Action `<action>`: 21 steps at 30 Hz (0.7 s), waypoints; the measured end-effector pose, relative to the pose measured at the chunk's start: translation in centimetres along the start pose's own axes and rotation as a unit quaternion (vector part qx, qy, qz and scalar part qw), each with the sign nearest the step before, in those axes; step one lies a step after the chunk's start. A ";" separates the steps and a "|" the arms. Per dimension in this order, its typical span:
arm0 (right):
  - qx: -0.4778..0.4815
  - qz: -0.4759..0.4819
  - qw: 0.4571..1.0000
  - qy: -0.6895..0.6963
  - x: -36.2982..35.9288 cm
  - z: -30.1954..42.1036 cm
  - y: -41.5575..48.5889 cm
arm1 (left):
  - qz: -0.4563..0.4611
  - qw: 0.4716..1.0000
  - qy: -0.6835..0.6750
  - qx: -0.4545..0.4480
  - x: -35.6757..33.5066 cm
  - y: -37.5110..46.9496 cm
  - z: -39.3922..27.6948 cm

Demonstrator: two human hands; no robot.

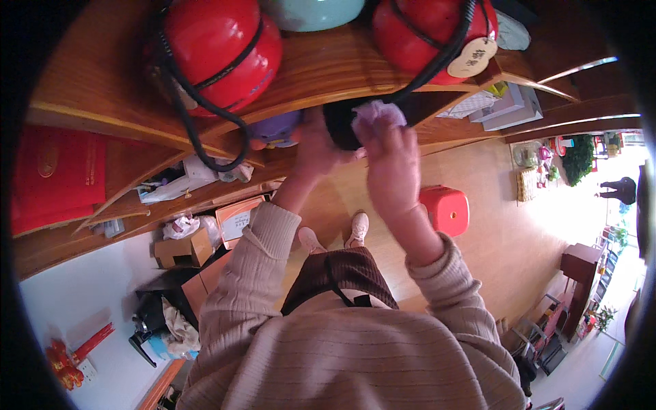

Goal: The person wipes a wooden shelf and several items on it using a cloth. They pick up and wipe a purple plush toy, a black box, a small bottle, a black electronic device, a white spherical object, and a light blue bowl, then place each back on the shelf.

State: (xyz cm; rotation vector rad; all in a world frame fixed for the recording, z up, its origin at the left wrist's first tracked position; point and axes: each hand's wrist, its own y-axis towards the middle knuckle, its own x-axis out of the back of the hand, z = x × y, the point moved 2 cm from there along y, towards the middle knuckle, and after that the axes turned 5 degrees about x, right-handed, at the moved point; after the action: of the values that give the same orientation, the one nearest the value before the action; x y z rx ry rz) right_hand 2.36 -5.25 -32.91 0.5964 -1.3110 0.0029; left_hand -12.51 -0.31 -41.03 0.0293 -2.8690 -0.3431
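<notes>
My left hand (316, 143) grips a dark, rounded object (341, 128) at the front of a wooden shelf; shadow hides what exactly it is. A crumpled pale purple cloth (378, 114) is bunched in the fingers of my right hand (392, 169), held against or just in front of the dark object. To the left of my left hand, a purple figurine (277, 128) with orange parts sits inside the same compartment.
On the shelf above stand two glossy red round vessels (220, 51) (420, 41) with black cords; one cord loop hangs past the shelf edge. Between them is a pale green vessel (312, 13). A red plastic stool (445, 210) stands on the floor, right of my feet. Cardboard boxes (184, 248) sit left.
</notes>
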 end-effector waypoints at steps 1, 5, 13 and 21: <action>0.005 -0.020 1.000 0.012 0.7 0.3 -0.1 | 0.014 0.999 -0.048 0.013 0.0 0.1 0.0; 0.012 0.000 0.999 0.046 1.8 -2.2 -0.1 | 0.004 0.998 0.056 0.010 0.4 -0.1 -0.4; -0.046 -0.058 0.997 0.024 0.6 -4.7 -0.5 | -0.011 0.994 0.112 0.013 0.1 -0.3 0.0; 0.075 -0.038 0.988 0.132 0.2 0.0 -1.6 | 0.006 0.999 0.033 -0.024 0.0 0.3 0.8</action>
State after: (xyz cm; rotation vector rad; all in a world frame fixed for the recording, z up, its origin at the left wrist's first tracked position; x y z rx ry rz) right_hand 2.96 -6.62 -33.41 0.7480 -1.0352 0.1164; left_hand -12.66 0.11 -41.70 0.0135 -2.7935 -0.4006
